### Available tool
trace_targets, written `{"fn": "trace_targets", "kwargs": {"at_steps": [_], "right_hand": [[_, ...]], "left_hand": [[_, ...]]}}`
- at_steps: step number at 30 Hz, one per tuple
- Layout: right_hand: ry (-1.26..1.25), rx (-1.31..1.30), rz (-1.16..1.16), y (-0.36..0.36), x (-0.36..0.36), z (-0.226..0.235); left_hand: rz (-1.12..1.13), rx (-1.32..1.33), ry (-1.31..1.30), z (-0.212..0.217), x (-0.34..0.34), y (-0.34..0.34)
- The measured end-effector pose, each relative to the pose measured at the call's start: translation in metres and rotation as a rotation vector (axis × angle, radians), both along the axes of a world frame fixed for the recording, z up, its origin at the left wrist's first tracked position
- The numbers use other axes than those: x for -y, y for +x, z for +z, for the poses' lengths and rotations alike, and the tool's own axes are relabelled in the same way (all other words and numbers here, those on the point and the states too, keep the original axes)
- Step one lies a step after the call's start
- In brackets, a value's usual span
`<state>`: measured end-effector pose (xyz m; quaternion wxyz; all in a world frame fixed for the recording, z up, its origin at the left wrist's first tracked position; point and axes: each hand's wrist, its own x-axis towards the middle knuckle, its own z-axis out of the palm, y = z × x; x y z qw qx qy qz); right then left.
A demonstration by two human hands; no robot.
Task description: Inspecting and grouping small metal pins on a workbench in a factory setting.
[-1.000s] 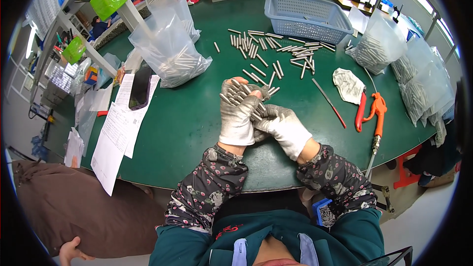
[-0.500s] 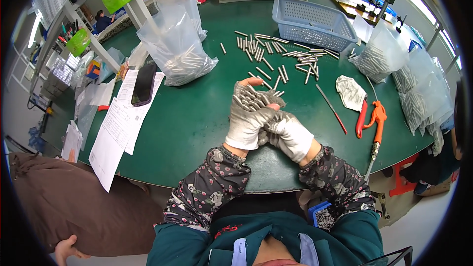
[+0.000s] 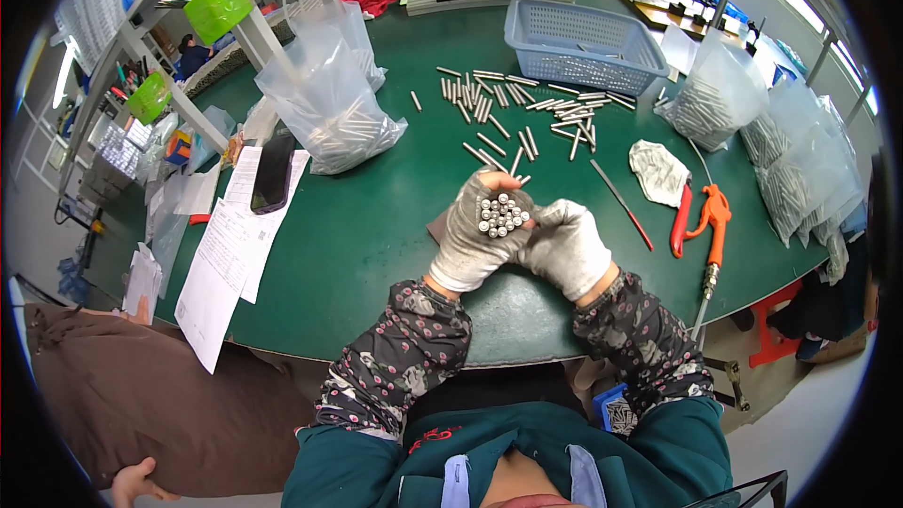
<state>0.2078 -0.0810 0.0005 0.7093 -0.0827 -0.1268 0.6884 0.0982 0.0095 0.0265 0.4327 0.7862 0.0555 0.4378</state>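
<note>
My left hand (image 3: 468, 243), in a white and grey fingerless-tipped glove, is wrapped round a bundle of metal pins (image 3: 503, 214), their round ends facing up. Close against it is my right hand (image 3: 567, 249), gloved too, its fingers curled and closed beside the bundle. What those fingers hold, if anything, is hidden. Beyond my hands, many loose metal pins (image 3: 530, 143) lie scattered over the green table (image 3: 357, 235). Several pins lie just past my left fingertips.
A blue-grey plastic basket (image 3: 583, 47) stands behind the pins. Bags of pins (image 3: 343, 132) stand left and right. Papers (image 3: 221, 273) and a phone (image 3: 273, 174) lie left; a red-handled file (image 3: 621, 202), a white cloth (image 3: 658, 172) and an orange air gun (image 3: 715, 216) lie right. Another person sits at left.
The pins in my left hand have turned from lying lengthwise to standing end-up in a tight bundle. My right hand has moved from under the bundle to its right side.
</note>
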Motion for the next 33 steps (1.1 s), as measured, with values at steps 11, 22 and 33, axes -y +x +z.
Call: {"fn": "trace_targets", "kwargs": {"at_steps": [11, 22, 33], "right_hand": [[-0.101, 0.211, -0.174, -0.010, 0.005, 0.013], [-0.032, 0.110, -0.103, -0.013, -0.002, 0.005], [-0.005, 0.445, -0.012, -0.012, 0.004, 0.022]], "left_hand": [[0.058, -0.034, 0.156, -0.011, -0.001, 0.003], [-0.070, -0.060, 0.074, -0.016, -0.005, 0.005], [-0.250, -0.015, -0.725, 0.006, -0.009, -0.005]]}}
